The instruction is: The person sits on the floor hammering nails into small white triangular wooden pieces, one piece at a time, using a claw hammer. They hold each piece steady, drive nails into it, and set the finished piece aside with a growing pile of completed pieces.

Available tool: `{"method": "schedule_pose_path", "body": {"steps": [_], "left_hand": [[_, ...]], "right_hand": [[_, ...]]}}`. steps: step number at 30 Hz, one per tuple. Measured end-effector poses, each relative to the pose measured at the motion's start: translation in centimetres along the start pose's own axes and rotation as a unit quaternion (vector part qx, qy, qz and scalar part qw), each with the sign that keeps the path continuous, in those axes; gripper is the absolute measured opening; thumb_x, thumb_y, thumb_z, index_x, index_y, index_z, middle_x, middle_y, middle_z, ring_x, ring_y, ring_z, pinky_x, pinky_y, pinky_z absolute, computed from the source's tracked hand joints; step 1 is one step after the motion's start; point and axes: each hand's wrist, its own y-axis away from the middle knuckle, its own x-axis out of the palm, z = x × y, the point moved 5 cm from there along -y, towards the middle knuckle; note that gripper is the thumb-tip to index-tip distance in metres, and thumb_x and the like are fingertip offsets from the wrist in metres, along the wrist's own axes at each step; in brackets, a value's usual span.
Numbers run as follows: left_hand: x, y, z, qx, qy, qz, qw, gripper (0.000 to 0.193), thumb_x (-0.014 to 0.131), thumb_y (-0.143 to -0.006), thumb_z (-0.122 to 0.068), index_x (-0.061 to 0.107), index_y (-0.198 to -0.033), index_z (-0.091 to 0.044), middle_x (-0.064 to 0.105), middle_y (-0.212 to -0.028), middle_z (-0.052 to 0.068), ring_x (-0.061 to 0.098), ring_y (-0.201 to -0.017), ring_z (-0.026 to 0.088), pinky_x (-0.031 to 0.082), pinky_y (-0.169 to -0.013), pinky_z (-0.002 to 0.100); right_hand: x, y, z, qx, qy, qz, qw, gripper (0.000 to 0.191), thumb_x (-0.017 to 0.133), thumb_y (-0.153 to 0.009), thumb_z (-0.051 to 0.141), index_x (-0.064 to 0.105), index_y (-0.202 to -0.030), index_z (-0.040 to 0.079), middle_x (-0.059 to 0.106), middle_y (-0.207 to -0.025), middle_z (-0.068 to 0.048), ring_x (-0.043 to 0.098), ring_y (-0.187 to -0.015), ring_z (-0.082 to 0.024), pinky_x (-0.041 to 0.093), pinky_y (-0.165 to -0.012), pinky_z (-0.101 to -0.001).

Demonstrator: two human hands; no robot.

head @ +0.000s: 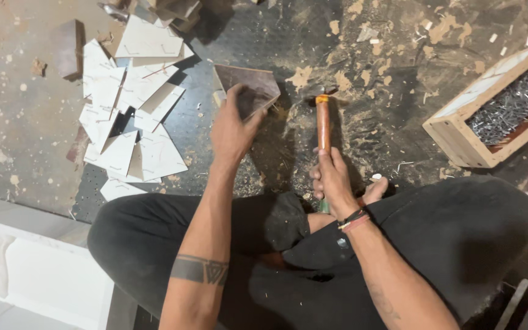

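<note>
My left hand [232, 129] grips a dark brown, angular wooden piece [249, 85] standing on the dusty floor in front of my crossed legs. My right hand [331, 180] is closed around the wooden handle of a hammer [323, 122]. The hammer points away from me, its head near the right edge of the brown piece. Whether a nail stands under the hammer head is too small to tell.
A pile of pale triangular board pieces [132, 110] lies to the left. A wooden box [459, 131] full of nails [508, 107] sits at the right. Sawdust and chips litter the dark floor [374, 67]. A white ledge [32, 256] runs along the lower left.
</note>
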Motion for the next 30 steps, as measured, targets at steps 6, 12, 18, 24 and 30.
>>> {"method": "schedule_pose_path", "body": {"steps": [6,12,18,24,30], "left_hand": [[-1.3,-0.5,-3.7,0.085,-0.354,-0.021,0.931,0.102,0.083,-0.065,-0.06,0.044,-0.147,-0.015,0.043,-0.152,0.023,0.044,-0.137,0.04,0.034,-0.109,0.063],[1.7,-5.7,-3.4,0.208,-0.442,0.027,0.872,0.128,0.088,-0.045,-0.058,0.041,-0.152,-0.005,0.042,-0.15,0.024,0.032,-0.144,0.039,0.019,-0.115,0.065],[2.3,-8.2,-1.7,0.075,-0.374,0.152,0.912,0.099,0.082,-0.065,-0.048,0.05,-0.147,-0.005,0.051,-0.145,0.024,0.045,-0.136,0.042,0.034,-0.112,0.06],[3.4,-7.4,0.5,0.001,-0.036,0.36,0.932,0.093,0.081,-0.074,-0.059,0.055,-0.144,-0.003,0.065,-0.133,0.023,0.063,-0.116,0.032,0.049,-0.103,0.045],[4.2,-8.2,2.5,-0.11,-0.056,0.397,0.909,0.065,0.07,-0.079,-0.054,0.064,-0.138,-0.028,0.074,-0.121,0.011,0.073,-0.096,0.029,0.062,-0.081,0.046]], "right_hand": [[-1.9,-1.2,0.7,-0.002,0.0,-0.026,1.0,0.026,0.044,-0.106,0.036,0.052,-0.121,0.016,0.046,-0.069,0.003,0.038,-0.045,-0.005,0.032,-0.037,-0.0239],[-1.4,-1.4,0.2,-0.001,0.011,-0.013,1.0,0.028,0.044,-0.106,0.037,0.053,-0.123,0.016,0.045,-0.068,0.003,0.038,-0.046,-0.005,0.033,-0.038,-0.0235],[-2.1,-1.5,0.9,0.014,-0.025,-0.001,1.0,0.029,0.045,-0.106,0.038,0.053,-0.122,0.015,0.045,-0.069,0.003,0.038,-0.046,-0.005,0.033,-0.038,-0.0234],[-2.1,-1.9,0.8,0.03,-0.064,0.003,0.997,0.027,0.045,-0.106,0.037,0.052,-0.122,0.016,0.045,-0.07,0.004,0.037,-0.048,-0.004,0.032,-0.04,-0.0217],[-2.7,-1.7,1.3,0.02,-0.077,-0.02,0.997,0.026,0.044,-0.108,0.034,0.052,-0.125,0.016,0.045,-0.07,0.004,0.037,-0.048,-0.004,0.032,-0.04,-0.0212]]}}
